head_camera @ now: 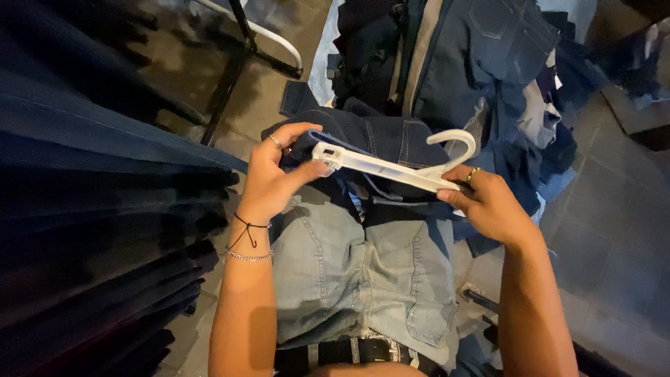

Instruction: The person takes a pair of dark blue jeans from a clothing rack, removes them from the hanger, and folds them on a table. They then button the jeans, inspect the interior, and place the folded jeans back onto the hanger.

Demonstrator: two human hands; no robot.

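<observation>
A white plastic clip hanger (391,167) lies across the waistband of dark blue folded jeans (377,139). My left hand (269,178) grips the hanger's left clip and the edge of the jeans, thumb pressing on the clip. My right hand (488,202) holds the hanger's right end, just below its hook. Both hands wear rings; the left wrist carries a cord and a chain bracelet. The jeans hang in front of my own light blue jeans (363,272).
A row of dark folded jeans (91,209) fills the left side. A heap of dark blue denim garments (474,63) lies ahead. A black rack leg with a white bar (244,42) stands on the tiled floor (614,230).
</observation>
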